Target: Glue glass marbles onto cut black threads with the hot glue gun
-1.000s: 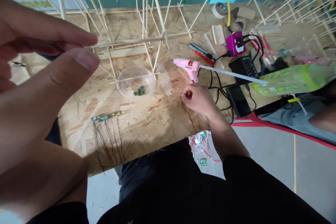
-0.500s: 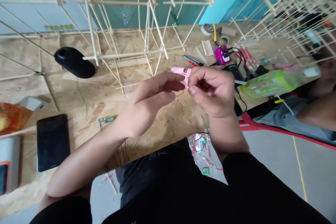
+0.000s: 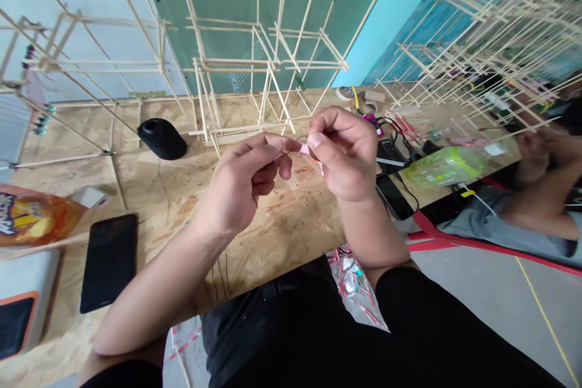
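Observation:
Both my hands are raised over the chipboard table (image 3: pixel 291 218), fingertips close together. My left hand (image 3: pixel 248 179) pinches thumb to forefinger, and my right hand (image 3: pixel 345 151) does the same a short way to the right. A thin dark thread (image 3: pixel 299 138) shows faintly between the two pinches; most of it is too fine to follow. Part of a pink glue gun (image 3: pixel 305 149) lies on the table behind my right hand, mostly hidden by it.
A frame of thin wooden sticks (image 3: pixel 236 66) stands at the table's back, with more sticks at right. A black rounded object (image 3: pixel 161 138), a black phone (image 3: pixel 109 260), a snack bag (image 3: pixel 27 218) and a green bottle (image 3: pixel 443 167) lie around. Another person's arm (image 3: pixel 536 206) rests at right.
My left hand came down from close to the camera and my right hand rose off the table; they met in front of me. The view tilted up and shifted left.

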A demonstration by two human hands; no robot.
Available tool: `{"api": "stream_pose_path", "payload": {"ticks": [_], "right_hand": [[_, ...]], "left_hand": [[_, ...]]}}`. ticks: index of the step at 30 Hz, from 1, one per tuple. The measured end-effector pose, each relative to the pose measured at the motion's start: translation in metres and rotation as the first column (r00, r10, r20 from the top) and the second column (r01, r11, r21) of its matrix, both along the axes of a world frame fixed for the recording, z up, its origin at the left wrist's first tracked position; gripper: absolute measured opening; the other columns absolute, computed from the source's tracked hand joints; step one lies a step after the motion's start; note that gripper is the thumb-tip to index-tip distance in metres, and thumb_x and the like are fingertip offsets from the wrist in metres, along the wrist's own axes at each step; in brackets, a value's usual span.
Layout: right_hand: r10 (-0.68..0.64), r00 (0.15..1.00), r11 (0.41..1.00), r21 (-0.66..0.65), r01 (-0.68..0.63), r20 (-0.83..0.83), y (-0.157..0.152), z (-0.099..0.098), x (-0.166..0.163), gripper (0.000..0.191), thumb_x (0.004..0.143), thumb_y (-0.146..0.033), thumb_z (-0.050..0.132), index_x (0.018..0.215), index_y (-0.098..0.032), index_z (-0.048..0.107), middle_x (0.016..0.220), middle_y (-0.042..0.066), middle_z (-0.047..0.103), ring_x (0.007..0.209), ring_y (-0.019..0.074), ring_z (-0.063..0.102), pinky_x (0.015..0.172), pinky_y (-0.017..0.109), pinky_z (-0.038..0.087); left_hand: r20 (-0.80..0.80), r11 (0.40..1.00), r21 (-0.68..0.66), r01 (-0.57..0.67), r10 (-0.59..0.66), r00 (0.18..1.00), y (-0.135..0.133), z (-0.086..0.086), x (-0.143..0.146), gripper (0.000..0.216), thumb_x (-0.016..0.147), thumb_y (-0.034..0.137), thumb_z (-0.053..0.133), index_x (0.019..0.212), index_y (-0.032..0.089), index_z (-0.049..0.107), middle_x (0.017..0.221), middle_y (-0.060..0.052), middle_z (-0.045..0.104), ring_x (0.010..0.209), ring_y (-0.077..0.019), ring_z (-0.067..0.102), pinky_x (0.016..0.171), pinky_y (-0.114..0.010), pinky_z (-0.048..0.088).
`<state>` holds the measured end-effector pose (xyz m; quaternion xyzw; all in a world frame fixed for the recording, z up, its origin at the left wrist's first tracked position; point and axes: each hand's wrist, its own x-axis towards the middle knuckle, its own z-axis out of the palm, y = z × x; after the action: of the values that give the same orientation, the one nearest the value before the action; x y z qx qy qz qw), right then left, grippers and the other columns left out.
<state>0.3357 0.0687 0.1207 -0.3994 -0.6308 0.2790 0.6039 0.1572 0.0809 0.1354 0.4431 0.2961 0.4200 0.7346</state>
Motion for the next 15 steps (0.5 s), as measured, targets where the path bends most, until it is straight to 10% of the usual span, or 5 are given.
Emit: {"api": "stream_pose_path", "payload": {"ticks": [15], "right_hand": [[0.362, 0.925, 0.932, 0.020, -0.362, -0.117, 0.031, -0.001, -0.014, 0.042, 0.092, -0.060, 0.085, 0.109, -0.023, 0.073, 0.100, 0.003, 0.066, 0.078, 0.0131, 0.060, 0.061, 0.026, 0.053]], "left_hand": [[-0.076, 0.955, 0.199, -0.218, 0.237, 0.969, 0.012, 0.010, -0.022, 0.018, 0.078, 0.032, 0.090, 0.073, 0.020, 0.077, 0.056, 0.003, 0.049, 0.047, -0.0075, 0.031, 0.044, -0.027, 0.017]]}}
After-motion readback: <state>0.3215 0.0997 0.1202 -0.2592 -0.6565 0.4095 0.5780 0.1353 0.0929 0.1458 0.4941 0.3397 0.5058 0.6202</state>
